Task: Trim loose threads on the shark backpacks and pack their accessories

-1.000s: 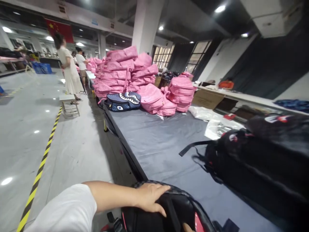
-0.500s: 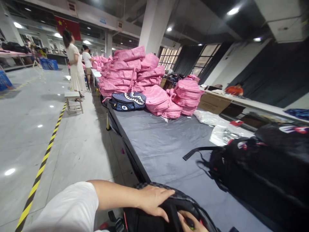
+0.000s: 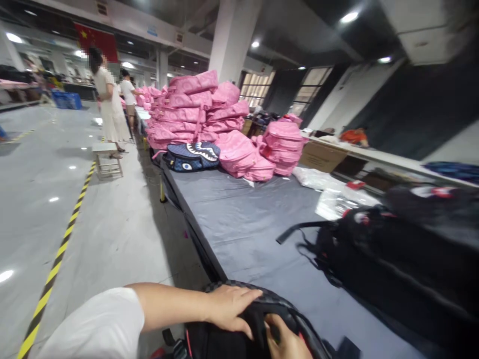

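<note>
Left hand lies spread on the black checkered backpack by the grey cloth-covered table's left edge; right hand curls, its grip unclear.

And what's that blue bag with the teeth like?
The blue bag lies on the gray table near its edge. Its jagged white teeth sit above a round eye. It looks patterned, puffy and shut; cloth or leather, I can't tell. Pink bags crowd behind and beside it. Nobody is touching it.
</note>
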A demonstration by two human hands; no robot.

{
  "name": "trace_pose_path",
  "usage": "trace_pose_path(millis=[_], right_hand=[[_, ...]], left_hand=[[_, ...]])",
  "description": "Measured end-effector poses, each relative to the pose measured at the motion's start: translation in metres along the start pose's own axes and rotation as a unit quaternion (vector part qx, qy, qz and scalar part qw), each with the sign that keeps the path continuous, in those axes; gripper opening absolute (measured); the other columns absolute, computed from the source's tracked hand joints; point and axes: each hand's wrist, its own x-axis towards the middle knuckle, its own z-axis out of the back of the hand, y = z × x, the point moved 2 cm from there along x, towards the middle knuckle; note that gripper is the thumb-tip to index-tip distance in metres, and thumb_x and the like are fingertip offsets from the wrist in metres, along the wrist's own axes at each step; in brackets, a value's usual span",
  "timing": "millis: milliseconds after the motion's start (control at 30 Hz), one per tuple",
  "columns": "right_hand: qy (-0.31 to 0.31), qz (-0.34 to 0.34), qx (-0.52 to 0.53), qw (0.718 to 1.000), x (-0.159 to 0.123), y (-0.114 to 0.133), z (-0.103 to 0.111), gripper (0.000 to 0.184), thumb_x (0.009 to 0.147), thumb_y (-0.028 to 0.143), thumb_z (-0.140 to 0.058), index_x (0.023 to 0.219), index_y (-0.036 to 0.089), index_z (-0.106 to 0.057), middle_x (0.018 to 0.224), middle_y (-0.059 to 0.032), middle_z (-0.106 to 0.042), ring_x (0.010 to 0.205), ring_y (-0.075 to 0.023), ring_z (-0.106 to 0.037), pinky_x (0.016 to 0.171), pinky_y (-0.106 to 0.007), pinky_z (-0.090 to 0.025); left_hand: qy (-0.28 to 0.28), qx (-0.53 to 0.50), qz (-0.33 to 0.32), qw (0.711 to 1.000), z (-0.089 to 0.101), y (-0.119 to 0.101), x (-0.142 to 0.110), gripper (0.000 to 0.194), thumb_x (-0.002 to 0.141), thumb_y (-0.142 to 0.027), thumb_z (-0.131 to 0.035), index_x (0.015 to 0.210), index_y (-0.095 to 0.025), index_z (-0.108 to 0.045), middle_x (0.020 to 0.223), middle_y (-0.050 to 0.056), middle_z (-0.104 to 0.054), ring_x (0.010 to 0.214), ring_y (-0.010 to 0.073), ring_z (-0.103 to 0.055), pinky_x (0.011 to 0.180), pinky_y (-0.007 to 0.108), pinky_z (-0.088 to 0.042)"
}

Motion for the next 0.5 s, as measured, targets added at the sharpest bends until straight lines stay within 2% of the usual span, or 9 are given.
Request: trace_pose_path(millis=[100,167,233,300,400,500], right_hand=[[-0.074,0.043,-0.137,0.987,-0.012,0.032,0.01,0.033,0.079,0.009,-0.046,0.086,0.021,-0.076,0.075,-0.0057,-0.076,0.064,-0.0174,-0.073,0.054,-0.02,-0.051],[-0.119,0.066,-0.216,0.967,-0.012,0.051,0.015,0.032,0.078,0.012,-0.047,0.077,0.023,-0.078,0.069,-0.0056,-0.075,0.051,-0.0177,-0.067,0.044,-0.022,-0.048],[-0.135,0.049,-0.256,0.956,-0.008,0.062,0.02,0.027,0.079,0.017,-0.053,0.076,0.027,-0.078,0.068,-0.0037,-0.074,0.048,-0.018,-0.065,0.043,-0.022,-0.047],[-0.121,0.026,-0.257,0.958,-0.006,0.066,0.024,0.024,0.077,0.014,-0.06,0.08,0.029,-0.077,0.068,0.001,-0.074,0.054,-0.0162,-0.068,0.048,-0.019,-0.048],[-0.043,0.012,-0.242,0.969,-0.015,0.063,0.028,0.027,0.078,0.006,-0.059,0.085,0.026,-0.075,0.075,0.0018,-0.076,0.065,-0.0173,-0.072,0.058,-0.022,-0.052],[0.017,-0.082,-0.191,0.978,-0.04,0.046,0.034,0.024,0.071,0.004,-0.065,0.074,0.026,-0.074,0.074,-0.0005,-0.076,0.07,-0.0222,-0.073,0.061,-0.029,-0.053]], left_hand=[[-0.001,0.005,0.024,1.0,-0.001,-0.004,-0.007,0.103,0.076,-0.051,-0.078,0.159,-0.02,-0.024,0.157,0.019,-0.039,0.143,0.0365,-0.041,0.118,0.052,-0.038],[-0.012,0.005,0.029,0.999,0.0,-0.002,-0.01,0.097,0.078,-0.037,-0.076,0.158,-0.019,-0.025,0.159,0.017,-0.037,0.146,0.0316,-0.038,0.122,0.047,-0.033],[-0.021,-0.008,0.021,1.0,0.001,0.003,-0.011,0.092,0.078,-0.024,-0.069,0.158,-0.022,-0.025,0.16,0.013,-0.037,0.147,0.0269,-0.037,0.124,0.043,-0.031],[-0.025,-0.027,0.019,0.999,0.001,0.008,-0.012,0.089,0.076,-0.019,-0.064,0.157,-0.025,-0.027,0.16,0.008,-0.038,0.147,0.0237,-0.038,0.124,0.041,-0.03],[-0.037,-0.042,0.056,0.997,0.001,0.018,-0.013,0.088,0.079,-0.029,-0.063,0.158,-0.023,-0.026,0.159,0.008,-0.04,0.146,0.0233,-0.04,0.124,0.04,-0.031],[-0.03,-0.031,0.122,0.992,0.002,0.027,-0.011,0.09,0.08,-0.044,-0.064,0.157,-0.014,-0.028,0.156,0.012,-0.044,0.144,0.0267,-0.043,0.121,0.041,-0.035]])
